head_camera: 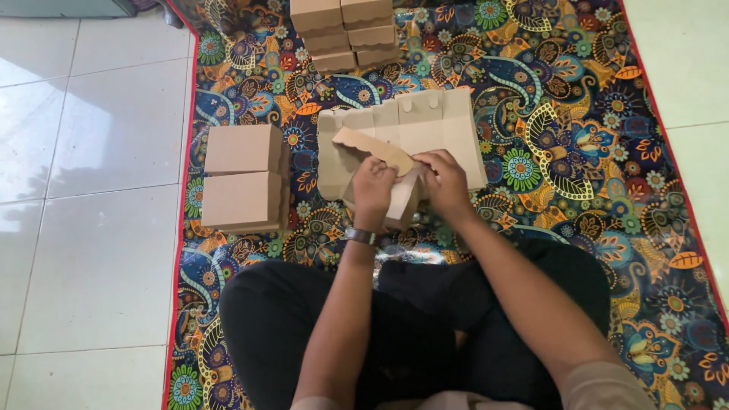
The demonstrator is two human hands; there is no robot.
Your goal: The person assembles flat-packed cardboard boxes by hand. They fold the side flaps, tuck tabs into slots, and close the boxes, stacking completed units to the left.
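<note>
Item: cardboard box (401,199), half folded, plain brown. It is held just above the mat (577,114), in front of the crossed legs (304,326) of a seated person, and it overlaps the near edge of the flat sheets. A scalloped flap (372,146) is raised from its upper left side.

Left hand (372,190): curled over the left part of the box, fingers closed on the card near the flap. A dark wristband (361,236) is worn on this wrist.

Right hand (444,181): laid on the right part of the same box, fingers bent down and pressed on the card. The fingertips of both hands are partly hidden by the folds, so the exact pinch cannot be told.

Flat sheets (425,129): a fanned pile of unfolded box blanks with notched top edges, lying on the mat directly beyond the hands.

Finished boxes, near group (243,178): two closed brown boxes set one behind the other, at the left edge of the mat, well apart from the hands.

Finished boxes, far group (345,30): a stack in two columns at the top of the view, beyond the flat sheets.

Mat: glossy, dark, patterned with multicoloured paisley and flowers, edged in red, spread over a pale tiled floor (91,152).
</note>
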